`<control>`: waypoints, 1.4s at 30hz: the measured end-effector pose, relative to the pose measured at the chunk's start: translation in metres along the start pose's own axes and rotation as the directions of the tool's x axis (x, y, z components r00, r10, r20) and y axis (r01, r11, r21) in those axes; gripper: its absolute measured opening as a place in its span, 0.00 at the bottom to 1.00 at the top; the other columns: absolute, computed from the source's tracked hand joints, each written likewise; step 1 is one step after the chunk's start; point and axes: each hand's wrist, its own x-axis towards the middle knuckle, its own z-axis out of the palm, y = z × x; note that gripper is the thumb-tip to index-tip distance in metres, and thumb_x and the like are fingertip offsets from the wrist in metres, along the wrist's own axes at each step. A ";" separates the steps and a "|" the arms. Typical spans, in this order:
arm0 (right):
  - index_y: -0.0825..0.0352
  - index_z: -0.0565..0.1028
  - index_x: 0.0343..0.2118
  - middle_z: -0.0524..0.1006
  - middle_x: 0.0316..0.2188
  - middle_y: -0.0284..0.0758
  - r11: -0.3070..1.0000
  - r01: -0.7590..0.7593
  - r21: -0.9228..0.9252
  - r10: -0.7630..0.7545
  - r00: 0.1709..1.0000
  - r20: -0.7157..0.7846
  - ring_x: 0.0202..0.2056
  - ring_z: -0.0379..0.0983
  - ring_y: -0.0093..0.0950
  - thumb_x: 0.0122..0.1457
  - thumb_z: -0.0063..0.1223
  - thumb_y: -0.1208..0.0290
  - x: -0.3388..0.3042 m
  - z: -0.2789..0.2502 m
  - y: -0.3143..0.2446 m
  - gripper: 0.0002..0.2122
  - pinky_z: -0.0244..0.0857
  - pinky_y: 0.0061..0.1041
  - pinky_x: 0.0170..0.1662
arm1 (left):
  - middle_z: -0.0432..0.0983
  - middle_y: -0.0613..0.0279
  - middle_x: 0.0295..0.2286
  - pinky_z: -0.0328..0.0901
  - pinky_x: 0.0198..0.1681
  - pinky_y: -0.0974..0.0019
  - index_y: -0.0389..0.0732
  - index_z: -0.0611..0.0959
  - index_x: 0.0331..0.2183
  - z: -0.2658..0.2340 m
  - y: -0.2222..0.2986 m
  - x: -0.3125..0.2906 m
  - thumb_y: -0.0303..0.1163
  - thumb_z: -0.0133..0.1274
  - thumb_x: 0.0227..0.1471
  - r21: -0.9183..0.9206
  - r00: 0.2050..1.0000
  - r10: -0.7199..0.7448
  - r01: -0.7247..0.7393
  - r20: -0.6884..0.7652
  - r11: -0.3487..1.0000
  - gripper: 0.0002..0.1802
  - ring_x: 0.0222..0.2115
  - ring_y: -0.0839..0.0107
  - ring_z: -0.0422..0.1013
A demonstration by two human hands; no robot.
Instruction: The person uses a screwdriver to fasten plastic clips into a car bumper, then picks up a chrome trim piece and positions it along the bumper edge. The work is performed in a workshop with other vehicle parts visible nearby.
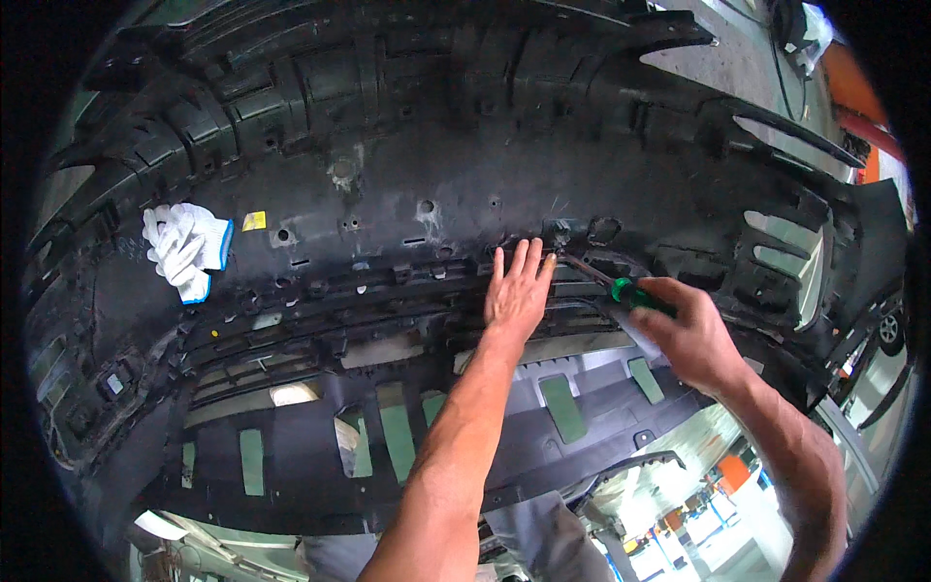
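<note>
A: Right side first. What have your fingers got?

B: Your right hand (687, 330) is wrapped round the green-handled screwdriver (628, 291), knuckles uppermost, forearm coming in from the lower right.

A: And your left hand (518, 296)?

B: Palm down, fingers straight and a little spread, grasping nothing that shows. It lies over the ribbed edge of the black bumper cover (465, 145). Pressure on the plastic: cannot tell.

A: Key relation: where does the screwdriver lie from your fingers?

B: Between your two hands. Handle in your right fist, shaft pointing up and leftward, so its long axis slants across toward your left fingertips. The working end sits just beside your left index finger, on its right side. Contact with finger or plastic: too dark and small to tell.

A: Which hand is nearer that end?

B: Your left. Your right is back at the handle, a shaft's length down and to the right.

A: Anything else lying about?

B: White knit gloves (189, 247) with blue hems, bunched on the bumper cover, well left of your hands. Yellow sticker (254, 221) just right of them.
</note>
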 end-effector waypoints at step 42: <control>0.68 0.71 0.57 0.74 0.29 0.40 0.480 0.477 -0.737 -0.371 0.871 0.322 0.30 0.79 0.33 0.60 0.55 0.69 -0.015 0.006 0.023 0.22 0.71 0.34 0.26 | 0.57 0.56 0.66 0.48 0.68 0.40 0.50 0.73 0.62 0.004 0.002 0.000 0.29 0.47 0.59 0.078 0.999 -0.020 0.017 0.042 0.997 0.29 0.67 0.57 0.53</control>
